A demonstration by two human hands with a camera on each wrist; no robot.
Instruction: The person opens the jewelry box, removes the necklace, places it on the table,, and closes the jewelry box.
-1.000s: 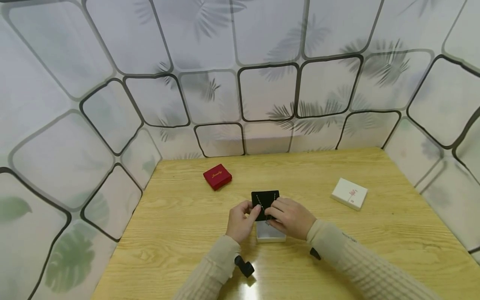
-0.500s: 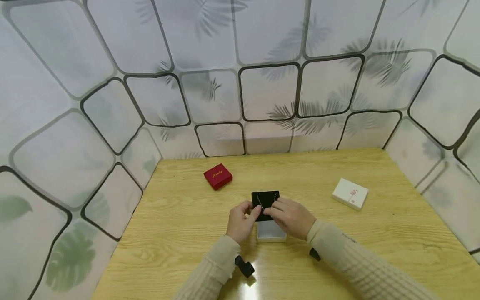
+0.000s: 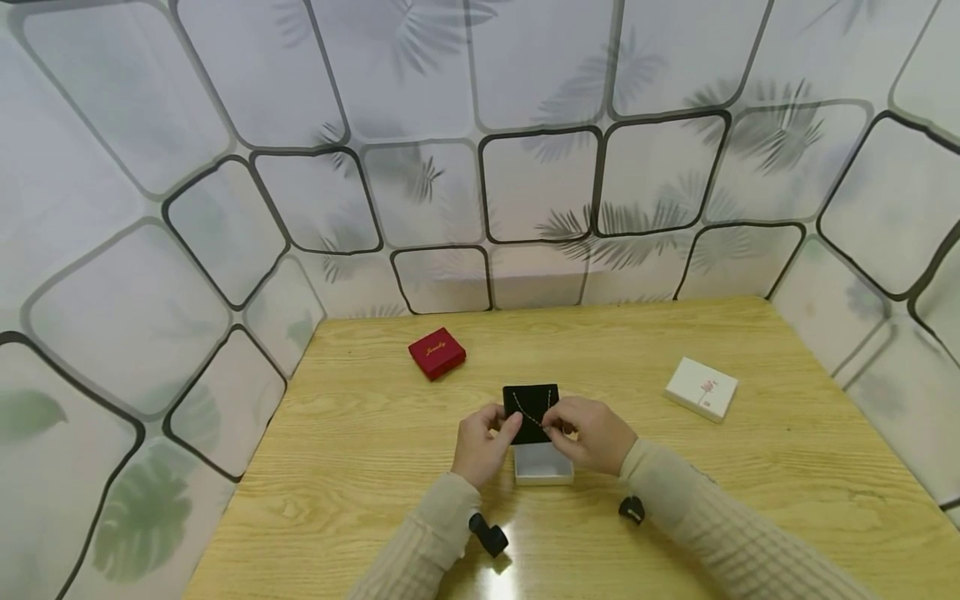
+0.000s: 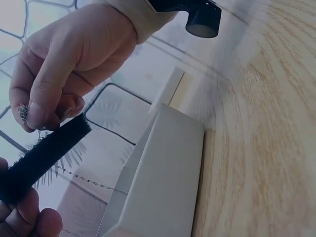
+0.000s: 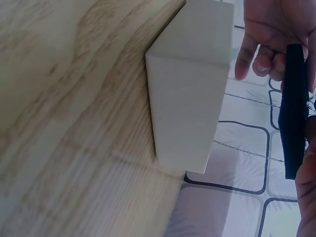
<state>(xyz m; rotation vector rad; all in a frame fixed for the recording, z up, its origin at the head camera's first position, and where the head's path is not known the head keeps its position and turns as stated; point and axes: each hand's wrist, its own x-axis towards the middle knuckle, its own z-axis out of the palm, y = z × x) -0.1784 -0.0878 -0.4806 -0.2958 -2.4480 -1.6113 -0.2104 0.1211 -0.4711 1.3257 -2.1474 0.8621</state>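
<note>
A thin black pad with a silver chain necklace across its face is held over an open white box. My left hand grips the pad's left edge, thumb on the front. At the lower right of the pad, my right hand pinches the necklace between thumb and fingers. In the left wrist view a small sparkling silver pendant shows at the right fingertips. From the back of the pad, strands of chain run down toward the box.
A red box with gold lettering lies at the back left of the wooden table. To the right lies a white lid with a pink flower print. A patterned curtain surrounds the table's back and sides.
My right hand has shifted slightly to the right and its fingers have come together on the necklace. The chain now curves toward those fingers. My left hand and the pad have barely moved.
</note>
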